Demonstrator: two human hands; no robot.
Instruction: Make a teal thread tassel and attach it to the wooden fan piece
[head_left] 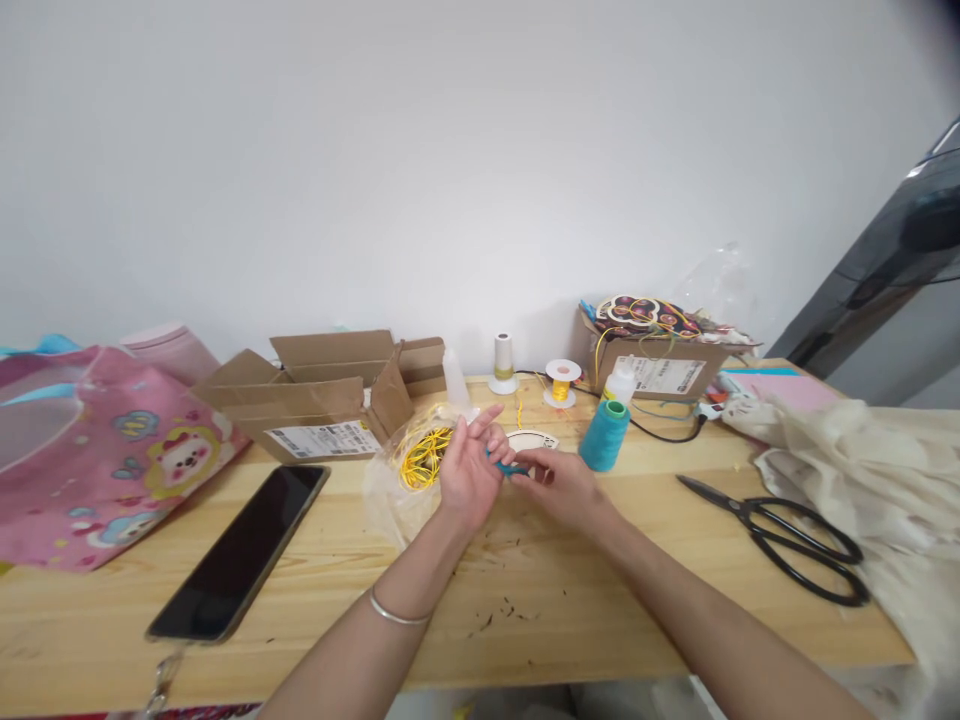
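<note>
My left hand [471, 470] is palm up above the table, index finger stretched out and the other fingers curled, with a small teal-blue bundle that looks like thread [511, 469] at the fingertips. From the other side my right hand [559, 485] pinches the same bundle. Just right of it a cone of teal thread [604, 436] stands upright. Partly hidden behind my hands lies a pale, flat cut-out piece [534, 440]. Beside my left hand, a clear plastic bag [386, 500] holds tangled yellow cord [425, 458].
Black scissors [772, 530] lie at the right near cream cloth [870, 480]. A phone [240, 555] and pink bag [112, 450] are at the left. Cardboard boxes [300, 400], white bottles [455, 378], a yellow spool [560, 385] and a thread cone [503, 360] line the wall.
</note>
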